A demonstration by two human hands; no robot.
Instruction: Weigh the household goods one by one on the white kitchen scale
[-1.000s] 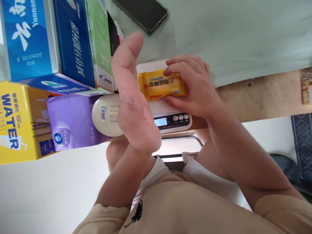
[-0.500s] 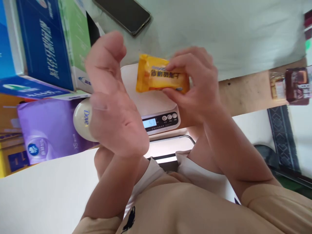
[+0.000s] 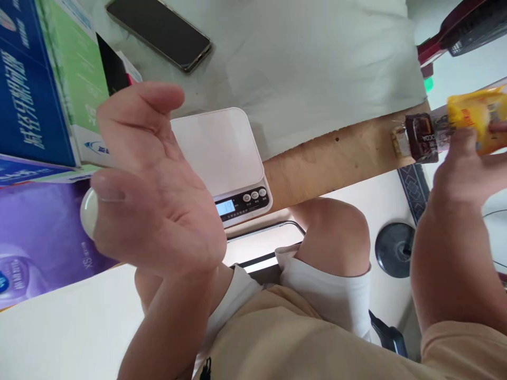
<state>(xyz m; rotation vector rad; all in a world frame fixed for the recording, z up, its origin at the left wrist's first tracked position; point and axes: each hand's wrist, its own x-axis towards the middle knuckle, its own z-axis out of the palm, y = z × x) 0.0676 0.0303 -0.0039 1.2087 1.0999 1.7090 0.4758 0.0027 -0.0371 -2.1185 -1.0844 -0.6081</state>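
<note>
At the right edge my right hand point(image 3: 471, 163) grips a yellow-wrapped bar of soap point(image 3: 479, 113), partly cut off by the frame. It is close to a brown snack packet point(image 3: 422, 138) and a small clear packet point(image 3: 401, 141) at the end of the wooden ledge. My left hand point(image 3: 158, 195) is raised on the left, palm showing, fingers loosely bent and apart with nothing in them. It covers part of a white digital kitchen scale point(image 3: 222, 150), whose pan bears nothing visible and whose display is lit.
A dark phone point(image 3: 160, 32) lies on the pale green cloth point(image 3: 309, 68). Blue and green boxes point(image 3: 63, 89), a purple pack point(image 3: 43, 232) and a partly hidden white round item point(image 3: 89, 212) stand at left. The wooden ledge point(image 3: 312, 163) runs along the front; a black round base point(image 3: 395, 249) is on the floor.
My right hand has carried the soap from above the scale to the far right. The view has shifted right; my left hand keeps its open pose. The scale's displayed digits differ.
</note>
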